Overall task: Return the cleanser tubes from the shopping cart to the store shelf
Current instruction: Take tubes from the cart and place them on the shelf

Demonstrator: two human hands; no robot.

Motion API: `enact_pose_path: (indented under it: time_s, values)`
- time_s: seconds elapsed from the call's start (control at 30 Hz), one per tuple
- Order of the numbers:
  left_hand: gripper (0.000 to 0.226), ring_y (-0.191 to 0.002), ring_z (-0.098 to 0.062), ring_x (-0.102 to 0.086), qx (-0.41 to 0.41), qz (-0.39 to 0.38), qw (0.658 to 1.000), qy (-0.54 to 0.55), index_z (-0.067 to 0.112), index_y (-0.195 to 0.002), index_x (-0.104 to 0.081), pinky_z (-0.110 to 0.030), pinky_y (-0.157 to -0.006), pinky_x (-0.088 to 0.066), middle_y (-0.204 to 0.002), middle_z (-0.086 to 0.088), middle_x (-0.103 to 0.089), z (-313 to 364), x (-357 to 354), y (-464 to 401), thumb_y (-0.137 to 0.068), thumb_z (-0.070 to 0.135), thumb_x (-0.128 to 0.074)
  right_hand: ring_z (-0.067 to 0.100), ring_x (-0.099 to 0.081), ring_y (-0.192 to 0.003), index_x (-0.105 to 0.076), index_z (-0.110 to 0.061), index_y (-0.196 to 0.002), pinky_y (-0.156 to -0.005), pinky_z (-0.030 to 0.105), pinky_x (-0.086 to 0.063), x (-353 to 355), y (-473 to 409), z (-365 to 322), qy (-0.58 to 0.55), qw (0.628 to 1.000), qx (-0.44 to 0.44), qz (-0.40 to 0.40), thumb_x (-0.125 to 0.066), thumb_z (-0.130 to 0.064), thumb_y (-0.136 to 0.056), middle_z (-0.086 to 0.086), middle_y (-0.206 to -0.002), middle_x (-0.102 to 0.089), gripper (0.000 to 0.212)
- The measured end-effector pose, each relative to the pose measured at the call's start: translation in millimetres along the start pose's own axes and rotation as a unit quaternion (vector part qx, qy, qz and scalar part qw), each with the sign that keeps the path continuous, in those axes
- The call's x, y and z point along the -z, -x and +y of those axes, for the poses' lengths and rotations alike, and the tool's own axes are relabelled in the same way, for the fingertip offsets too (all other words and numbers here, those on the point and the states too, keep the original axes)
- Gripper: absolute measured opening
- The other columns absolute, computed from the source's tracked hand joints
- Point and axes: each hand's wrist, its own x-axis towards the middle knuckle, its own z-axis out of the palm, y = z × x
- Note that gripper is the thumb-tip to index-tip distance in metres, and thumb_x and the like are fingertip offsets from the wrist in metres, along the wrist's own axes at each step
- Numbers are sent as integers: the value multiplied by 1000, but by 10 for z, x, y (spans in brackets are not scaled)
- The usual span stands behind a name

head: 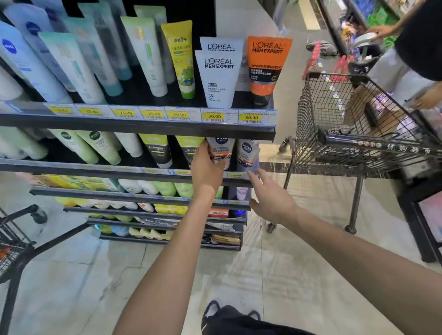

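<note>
Second shelf (pixel 161 170), two Nivea tubes (pixel 220 151), left hand (pixel 206 168)

Both forearms are bare from elbow to wrist, with no sleeve, watch or band showing on either. The left hand (pixel 206 171) and right hand (pixel 272 199) wear no gloves or rings. At 6 o'clock, dark trousers (pixel 245 333) cover the legs, and a black shoe (pixel 210 310) with an open loop at its top shows just above them.

We see the black wire shopping cart (pixel 350 126) right of the black tiered store shelf (pixel 141 126), tubes standing on its tiers.
</note>
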Motion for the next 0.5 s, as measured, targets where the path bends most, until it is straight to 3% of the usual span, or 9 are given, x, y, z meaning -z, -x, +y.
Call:
enact_pose_path:
  time_s: [0.33, 0.5]
  values:
    - [35, -106, -24, -67, -43, 1, 995, -90, 17, -114, -57, -42, -84, -58, -115, -3, -70, -94, -86, 106, -86, 20, -78, 29, -43, -142, -19, -16, -163, -89, 34, -53, 1, 6, -3, 7, 1000, 2, 3, -61, -20, -96, 6, -166, -21, 79]
    - [36, -104, -30, -70, -42, 6, 991, -128, 16, -115, -53, -47, -80, -59, -113, -6, -73, -88, -85, 142, -88, 21, -77, 30, -47, -137, -24, -16, -160, -89, 38, -56, 0, 11, -8, 5, 1000, 3, 8, -61, -18, -95, 7, -162, -26, 75]
